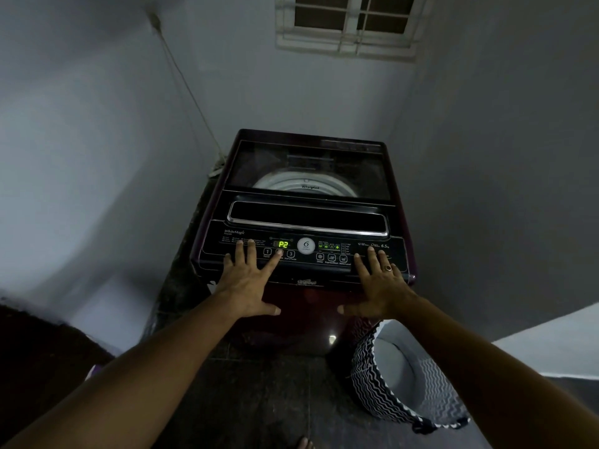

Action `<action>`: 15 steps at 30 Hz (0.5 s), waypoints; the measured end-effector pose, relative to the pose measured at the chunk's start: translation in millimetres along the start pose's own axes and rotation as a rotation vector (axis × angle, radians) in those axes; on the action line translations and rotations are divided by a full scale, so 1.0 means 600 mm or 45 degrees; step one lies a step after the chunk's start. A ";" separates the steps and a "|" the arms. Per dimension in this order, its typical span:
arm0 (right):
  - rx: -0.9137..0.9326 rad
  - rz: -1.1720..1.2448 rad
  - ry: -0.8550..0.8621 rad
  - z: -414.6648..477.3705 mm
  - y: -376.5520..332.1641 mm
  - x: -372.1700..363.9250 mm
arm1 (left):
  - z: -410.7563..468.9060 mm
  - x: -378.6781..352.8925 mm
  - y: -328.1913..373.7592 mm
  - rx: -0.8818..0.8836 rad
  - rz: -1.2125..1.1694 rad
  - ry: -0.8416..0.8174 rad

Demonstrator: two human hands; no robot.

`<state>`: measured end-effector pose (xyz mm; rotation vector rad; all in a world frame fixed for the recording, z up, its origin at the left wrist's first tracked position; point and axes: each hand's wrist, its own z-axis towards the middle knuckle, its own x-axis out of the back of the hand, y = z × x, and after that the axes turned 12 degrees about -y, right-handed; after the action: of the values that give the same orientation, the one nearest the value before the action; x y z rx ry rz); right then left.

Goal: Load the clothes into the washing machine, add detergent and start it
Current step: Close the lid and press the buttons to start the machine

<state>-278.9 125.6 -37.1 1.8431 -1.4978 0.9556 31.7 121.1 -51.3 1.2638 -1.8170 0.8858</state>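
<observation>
- Here, in a corner between pale walls (97,157) and under a small window (350,24): the washing machine (308,306), dark red, top-loading, directly in front.
- To its right on the dark floor, a laundry basket (372,384) with a black and white zigzag pattern. Only white lining seen inside, no clothes.
- Lid (308,163) of dark glass, shut and flat. Through it only the pale drum ring (304,184) to be made out. Too dark to tell if clothes lie inside, though likely, judging by the basket. No detergent anywhere in view.
- Control panel (327,247) along the front edge, lit.
- Left hand (249,283): open, gripping nothing, fingers straight and spread on the left part of the panel, index fingertip on the round button marked 2 (279,252).
- Right hand (379,283): also open and flat, holding nothing, fingers spread over the right end of the panel, a ring (388,268) on one finger.
- Display (283,244) showing a green "P2", so probably in the middle of choosing the programme, with starting not yet done.
- Possible trouble from here:
  - One press too many on button 2, and a wrong programme chosen.
  - Slipping to the power button (267,252) just to the left instead of Start/Pause (290,253) just to the right, and the machine switched off.
  - Right fingertips close to the water level button (343,258): easy to change the setting by leaning.
  - Starting without soap, if none was put in. Impossible to check through the dark lid.
</observation>
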 end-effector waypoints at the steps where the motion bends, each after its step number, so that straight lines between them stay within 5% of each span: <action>1: -0.001 -0.002 0.000 0.000 0.000 0.001 | 0.000 0.001 0.001 0.002 -0.007 0.003; 15: 0.009 0.001 0.003 -0.002 -0.001 0.001 | 0.001 0.002 0.001 0.005 0.007 -0.022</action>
<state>-278.3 126.4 -35.8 1.8458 -1.4961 0.9637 30.6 120.2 -50.7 1.2728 -1.8336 0.8842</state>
